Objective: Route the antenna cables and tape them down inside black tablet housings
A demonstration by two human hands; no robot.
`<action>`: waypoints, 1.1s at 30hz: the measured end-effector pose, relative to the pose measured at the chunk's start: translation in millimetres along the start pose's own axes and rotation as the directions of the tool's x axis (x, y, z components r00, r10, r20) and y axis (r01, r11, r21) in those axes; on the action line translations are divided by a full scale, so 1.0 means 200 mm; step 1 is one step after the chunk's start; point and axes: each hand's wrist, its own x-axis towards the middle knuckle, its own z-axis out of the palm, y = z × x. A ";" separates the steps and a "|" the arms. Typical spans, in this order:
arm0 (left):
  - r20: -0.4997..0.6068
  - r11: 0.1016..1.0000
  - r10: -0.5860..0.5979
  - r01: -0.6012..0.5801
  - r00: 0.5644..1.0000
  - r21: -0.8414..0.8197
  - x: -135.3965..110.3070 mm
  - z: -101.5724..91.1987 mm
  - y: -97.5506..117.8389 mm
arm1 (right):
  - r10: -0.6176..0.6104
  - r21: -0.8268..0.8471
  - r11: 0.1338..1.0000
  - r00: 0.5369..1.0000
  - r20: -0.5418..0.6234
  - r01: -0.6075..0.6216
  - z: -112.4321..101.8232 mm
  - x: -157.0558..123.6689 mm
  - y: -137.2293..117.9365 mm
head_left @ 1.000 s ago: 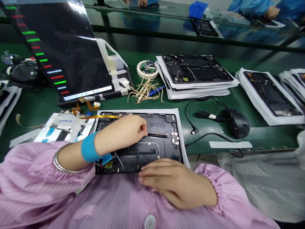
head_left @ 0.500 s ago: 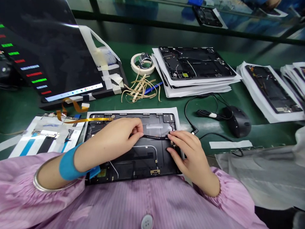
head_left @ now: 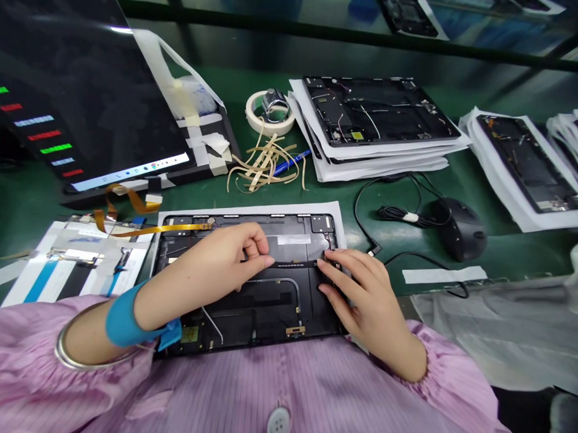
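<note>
An opened black tablet chassis [head_left: 268,299] lies on a white sheet at the near edge of the green bench. A thin black flex strip [head_left: 295,264] runs across its middle. My left hand [head_left: 224,263] is closed in a pinch on the strip's left end. My right hand [head_left: 360,290] rests with its fingertips pressed on the strip's right end by a small connector. An orange flex cable [head_left: 142,230] leads from the chassis's top left corner toward the propped-up screen [head_left: 76,91].
Behind the chassis lie a roll of tape [head_left: 270,113], loose tan strips [head_left: 263,164] and a blue pen. Stacks of opened chassis on paper [head_left: 375,122] fill the back right. A black mouse [head_left: 460,228] with cable sits at right. A parts sheet [head_left: 72,265] lies at left.
My right hand left the chassis's near edge and came up to the strip's right end. The left hand stayed pinched on the strip, which now lies flatter. The view tilted down slightly.
</note>
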 end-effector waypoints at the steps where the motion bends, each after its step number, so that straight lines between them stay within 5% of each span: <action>1: 0.001 1.000 -0.009 0.009 1.000 -0.015 0.00 0.00 0.00 | -0.010 -0.021 1.000 1.000 0.016 0.010 0.00 0.00 0.00; 10: -0.024 1.000 -0.004 0.004 1.000 0.001 0.02 0.00 0.02 | -0.092 -0.066 0.992 0.968 0.233 0.110 -0.02 0.05 -0.03; 33: -0.039 0.995 0.088 -0.086 0.995 0.043 0.03 0.00 -0.02 | -0.070 -0.061 0.994 0.964 0.256 0.089 -0.01 0.07 -0.05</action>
